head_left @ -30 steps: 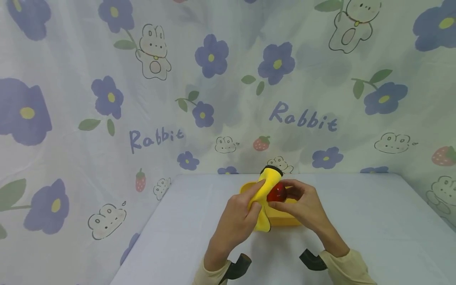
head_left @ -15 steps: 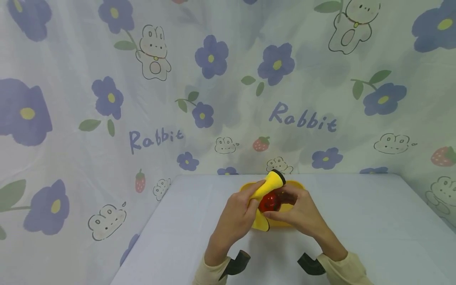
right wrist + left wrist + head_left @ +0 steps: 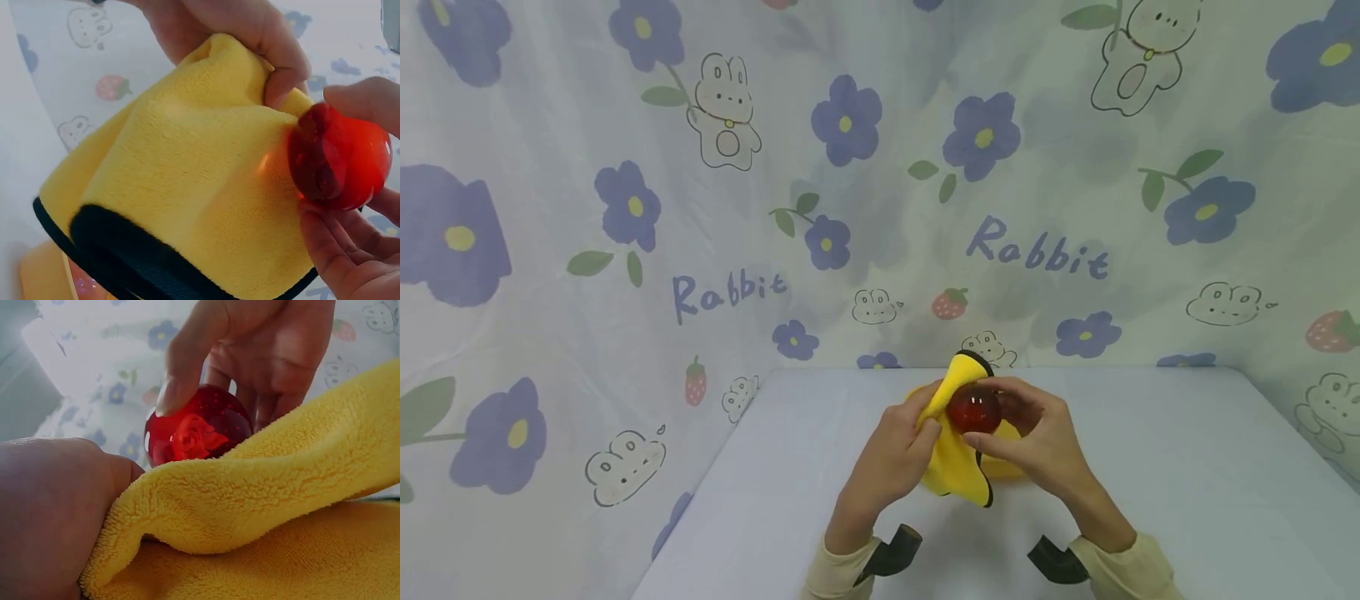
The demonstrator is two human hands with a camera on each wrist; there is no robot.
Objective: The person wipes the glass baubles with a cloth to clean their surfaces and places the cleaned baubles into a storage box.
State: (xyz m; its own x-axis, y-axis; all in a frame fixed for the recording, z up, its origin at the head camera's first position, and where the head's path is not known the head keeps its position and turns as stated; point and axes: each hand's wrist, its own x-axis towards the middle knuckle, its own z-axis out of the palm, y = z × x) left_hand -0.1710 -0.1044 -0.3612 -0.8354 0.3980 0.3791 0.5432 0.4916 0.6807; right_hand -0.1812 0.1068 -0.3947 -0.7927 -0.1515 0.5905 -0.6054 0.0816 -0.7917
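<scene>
A yellow plush cloth (image 3: 957,465) with a black edge is gripped by my left hand (image 3: 891,446), thumb on top, and its loose part hangs down in folds. My right hand (image 3: 1047,432) holds a clear red ball (image 3: 974,411) between thumb and fingers. Inside the ball (image 3: 199,434) a red rose shape shows in the left wrist view. The ball sits right against the cloth (image 3: 187,156), and part of it is hidden behind a fold in the left wrist view. Both hands are raised close together over the table.
Behind the cloth stands a yellow container (image 3: 1004,468), mostly hidden; something pinkish and sparkling lies in it in the right wrist view. The white table (image 3: 1150,467) spreads around the hands. A patterned curtain (image 3: 880,200) hangs behind. Dark curved pieces (image 3: 895,550) sit at both sleeves.
The ball dipped lower and left under the cloth, then came back up into fuller view. The cloth has shifted, and its lower part now hangs wider. Both hands keep their holds.
</scene>
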